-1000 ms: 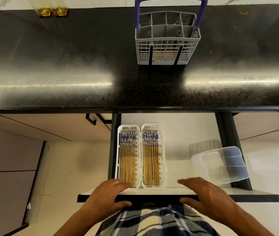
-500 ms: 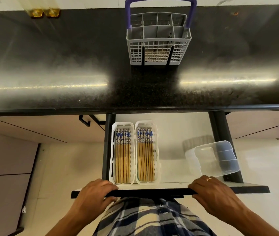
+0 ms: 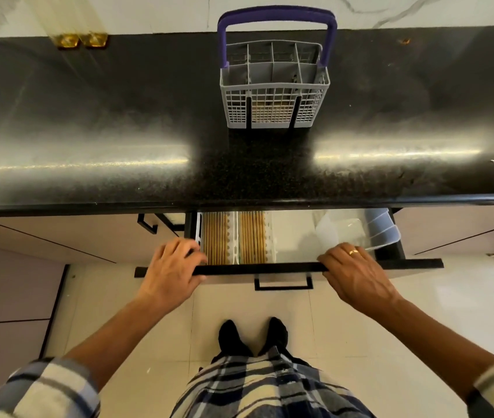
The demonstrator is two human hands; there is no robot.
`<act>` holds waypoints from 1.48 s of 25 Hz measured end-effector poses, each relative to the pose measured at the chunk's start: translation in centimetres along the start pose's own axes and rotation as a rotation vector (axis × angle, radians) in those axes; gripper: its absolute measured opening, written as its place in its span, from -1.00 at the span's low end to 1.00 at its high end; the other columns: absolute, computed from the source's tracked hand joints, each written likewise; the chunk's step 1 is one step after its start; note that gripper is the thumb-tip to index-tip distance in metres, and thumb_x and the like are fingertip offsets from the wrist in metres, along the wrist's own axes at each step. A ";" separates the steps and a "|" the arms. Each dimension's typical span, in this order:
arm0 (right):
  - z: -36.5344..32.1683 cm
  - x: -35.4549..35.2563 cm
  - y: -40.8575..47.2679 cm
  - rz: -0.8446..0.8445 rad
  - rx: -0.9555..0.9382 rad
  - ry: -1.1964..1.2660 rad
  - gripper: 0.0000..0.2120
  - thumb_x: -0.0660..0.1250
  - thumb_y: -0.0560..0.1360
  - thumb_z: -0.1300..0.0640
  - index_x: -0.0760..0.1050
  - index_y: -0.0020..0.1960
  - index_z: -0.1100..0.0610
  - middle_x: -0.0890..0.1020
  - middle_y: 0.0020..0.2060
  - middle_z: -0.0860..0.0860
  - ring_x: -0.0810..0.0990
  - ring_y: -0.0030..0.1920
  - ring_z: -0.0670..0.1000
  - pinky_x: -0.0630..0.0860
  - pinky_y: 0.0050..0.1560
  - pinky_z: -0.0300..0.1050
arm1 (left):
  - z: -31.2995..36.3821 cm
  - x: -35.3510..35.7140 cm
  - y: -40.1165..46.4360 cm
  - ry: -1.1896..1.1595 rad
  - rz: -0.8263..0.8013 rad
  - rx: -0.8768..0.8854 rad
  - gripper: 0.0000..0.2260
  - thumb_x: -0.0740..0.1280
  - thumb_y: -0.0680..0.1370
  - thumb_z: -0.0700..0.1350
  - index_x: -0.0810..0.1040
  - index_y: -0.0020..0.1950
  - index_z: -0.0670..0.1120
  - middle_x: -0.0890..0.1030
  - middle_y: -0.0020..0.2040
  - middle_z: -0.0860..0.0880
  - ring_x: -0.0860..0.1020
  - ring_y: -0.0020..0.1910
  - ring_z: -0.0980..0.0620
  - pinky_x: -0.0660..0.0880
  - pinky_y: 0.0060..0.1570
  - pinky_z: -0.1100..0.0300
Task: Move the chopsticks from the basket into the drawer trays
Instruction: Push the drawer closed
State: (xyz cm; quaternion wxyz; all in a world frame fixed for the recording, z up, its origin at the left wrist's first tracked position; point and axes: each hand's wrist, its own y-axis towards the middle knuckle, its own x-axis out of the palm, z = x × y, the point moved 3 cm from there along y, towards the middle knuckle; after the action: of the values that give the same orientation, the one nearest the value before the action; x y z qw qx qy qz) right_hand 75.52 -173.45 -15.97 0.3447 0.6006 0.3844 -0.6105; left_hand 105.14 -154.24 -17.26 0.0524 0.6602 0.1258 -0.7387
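Polished black speckled stone counter [image 3: 119,122] carries a grey plastic lattice basket [image 3: 274,95] with purple handle; beneath, the half-open white drawer [image 3: 288,268] holds two white slotted trays [image 3: 233,239] of tan wooden chopsticks [image 3: 251,236]. Left hand [image 3: 173,271] and right hand [image 3: 356,274] curl their fingers over its black front edge
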 end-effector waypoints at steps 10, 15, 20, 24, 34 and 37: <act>4.0 0.7 8.9 0.028 0.290 -0.093 -0.14 0.43 0.45 0.15 0.00 0.58 0.17 0.19 0.55 0.20 0.09 0.57 0.22 0.01 0.51 0.26 | -3.1 -1.4 9.4 0.168 0.032 -0.085 -0.17 0.39 0.51 0.10 -0.04 0.61 -0.06 -0.02 0.62 -0.12 -0.08 0.59 -0.10 -0.05 0.55 -0.09; 5.6 1.6 10.1 0.011 0.266 -0.133 -0.24 0.38 0.52 0.12 0.05 0.58 0.21 0.17 0.56 0.21 0.11 0.56 0.22 0.03 0.52 0.17 | -3.8 -0.7 10.5 0.203 0.049 -0.105 -0.25 0.31 0.57 0.08 -0.04 0.61 -0.05 0.01 0.62 -0.11 -0.03 0.59 -0.11 0.00 0.54 -0.10; 5.6 0.8 11.2 -0.012 0.271 -0.151 -0.25 0.42 0.48 0.09 0.14 0.55 0.20 0.29 0.51 0.21 0.29 0.49 0.27 0.28 0.43 0.19 | -2.6 -0.2 10.7 0.277 0.064 -0.159 -0.32 0.30 0.56 -0.07 0.01 0.59 -0.12 0.10 0.58 -0.21 0.04 0.57 -0.23 0.05 0.50 -0.21; 5.7 0.4 11.9 -0.048 0.290 -0.160 -0.22 0.51 0.39 0.10 0.23 0.50 0.18 0.39 0.44 0.22 0.41 0.38 0.29 0.38 0.34 0.21 | -2.1 -0.4 11.5 0.297 0.044 -0.210 -0.31 0.38 0.45 -0.16 0.16 0.52 -0.13 0.25 0.51 -0.22 0.18 0.50 -0.26 0.18 0.43 -0.26; 5.8 1.0 12.3 -0.018 0.310 -0.165 -0.18 0.56 0.30 0.11 0.27 0.46 0.18 0.44 0.38 0.21 0.44 0.30 0.29 0.46 0.18 0.22 | -2.4 0.0 12.1 0.224 0.141 -0.186 -0.31 0.49 0.33 -0.12 0.29 0.40 -0.14 0.40 0.37 -0.24 0.33 0.38 -0.28 0.26 0.35 -0.27; 5.8 1.5 12.3 -0.008 0.327 -0.133 -0.18 0.56 0.31 0.12 0.26 0.47 0.18 0.42 0.40 0.20 0.40 0.32 0.28 0.44 0.17 0.22 | -2.5 0.1 12.4 0.197 0.162 -0.190 -0.29 0.51 0.32 -0.12 0.28 0.39 -0.13 0.41 0.36 -0.25 0.34 0.37 -0.28 0.26 0.35 -0.27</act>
State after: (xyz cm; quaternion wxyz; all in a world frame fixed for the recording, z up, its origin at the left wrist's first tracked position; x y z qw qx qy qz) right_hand 83.58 -184.24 -18.28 0.2647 0.6055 0.2586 -0.7046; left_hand 110.53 -165.52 -19.02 0.1613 0.7295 0.1458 -0.6485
